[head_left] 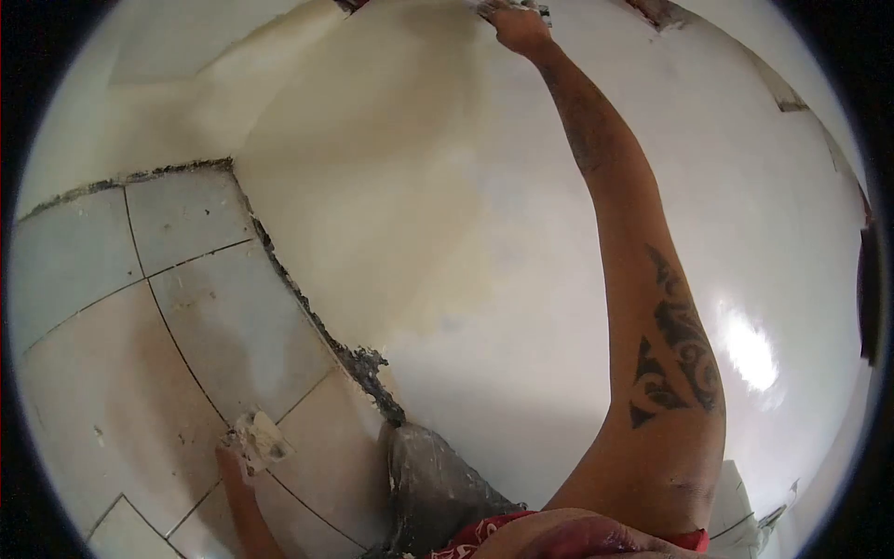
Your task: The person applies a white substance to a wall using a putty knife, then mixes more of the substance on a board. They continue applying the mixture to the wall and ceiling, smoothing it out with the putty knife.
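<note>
We grip trowel (513,8) with right hand (520,31) at top edge of wall (484,242); left hand (230,463) clamps loaded scraper (261,437). Overstretch could drop the trowel.

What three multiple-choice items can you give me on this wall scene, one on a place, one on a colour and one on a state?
1. Where is the right hand?
A. high on the wall
B. on a ladder
C. in a bucket

2. What colour is the wall?
A. cream-white
B. green
C. black

3. What state is the left hand in?
A. flat and empty
B. closed on a plaster-caked tool
C. inside a glove

Answers:
1. A, the arm stretches up to the top of the frame.
2. A, the plaster runs from pale cream to white.
3. B, it grips the tool in front of the tiles.
</note>
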`<state>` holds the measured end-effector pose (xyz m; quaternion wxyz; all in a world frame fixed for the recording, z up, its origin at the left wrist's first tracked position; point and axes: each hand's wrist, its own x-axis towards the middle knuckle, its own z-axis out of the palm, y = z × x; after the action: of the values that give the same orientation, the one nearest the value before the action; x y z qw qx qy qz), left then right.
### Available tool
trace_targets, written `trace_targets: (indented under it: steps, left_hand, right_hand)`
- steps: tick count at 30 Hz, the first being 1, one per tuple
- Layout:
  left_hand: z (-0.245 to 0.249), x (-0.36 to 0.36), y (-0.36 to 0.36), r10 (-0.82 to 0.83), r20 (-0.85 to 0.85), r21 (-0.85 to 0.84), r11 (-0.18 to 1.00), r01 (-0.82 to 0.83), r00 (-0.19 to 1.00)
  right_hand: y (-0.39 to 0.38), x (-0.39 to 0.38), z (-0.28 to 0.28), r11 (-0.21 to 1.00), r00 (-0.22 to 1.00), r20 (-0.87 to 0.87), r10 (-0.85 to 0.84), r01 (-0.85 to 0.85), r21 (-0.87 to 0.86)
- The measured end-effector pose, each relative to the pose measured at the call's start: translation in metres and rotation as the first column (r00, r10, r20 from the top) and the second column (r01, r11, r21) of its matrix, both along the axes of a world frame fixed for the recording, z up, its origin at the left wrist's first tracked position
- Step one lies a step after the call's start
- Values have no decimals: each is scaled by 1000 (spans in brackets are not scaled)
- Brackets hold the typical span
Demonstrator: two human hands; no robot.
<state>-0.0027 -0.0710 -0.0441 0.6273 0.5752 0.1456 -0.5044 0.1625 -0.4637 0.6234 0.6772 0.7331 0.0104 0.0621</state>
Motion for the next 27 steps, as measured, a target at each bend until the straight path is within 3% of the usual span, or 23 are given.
trace_targets:
  steps: [1, 4, 5, 9, 12, 15, 21, 24, 25, 27]
  left_hand:
    - [-1, -1, 1, -8, -4, 6, 1000, 8, 1000]
    - [-2, -1, 3, -30, -16, 13, 999, 30, 999]
    - [-3, -2, 2, -47, -19, 14, 999, 47, 999]
    - [-6, -5, 0, -73, -54, 18, 997, 75, 996]
    - [-8, -7, 3, -93, -70, 18, 995, 94, 993]
    - [-7, -5, 1, -98, -69, 16, 995, 99, 993]
    - [-8, -6, -1, -120, -68, 22, 992, 122, 990]
    - [-10, -4, -2, -128, -67, 25, 991, 130, 990]
    - [-10, -4, -4, -136, -65, 25, 990, 138, 989]
    - [-11, -5, -1, -140, -69, 26, 989, 142, 988]
  right_hand:
    - [-14, 12, 3, 995, 997, -55, 54, -59, -81]
    - [-33, 43, 6, 982, 983, -36, -178, 180, 48]
    - [-36, 47, 7, 992, 992, -83, -100, 105, 69]
    - [-20, 66, 7, 970, 981, -46, -191, 196, 145]
    - [-20, 78, 9, 966, 967, -75, -242, 247, 77]
    - [-35, 81, 12, 984, 992, -42, -116, 121, 130]
    - [-52, 98, 15, 983, 968, -176, -177, 183, 18]
    - [-68, 109, 18, 994, 969, -228, -101, 105, 7]
    - [-64, 110, 18, 973, 959, -186, -213, 226, 52]
    - [-54, 101, 12, 978, 965, -205, -164, 186, 95]
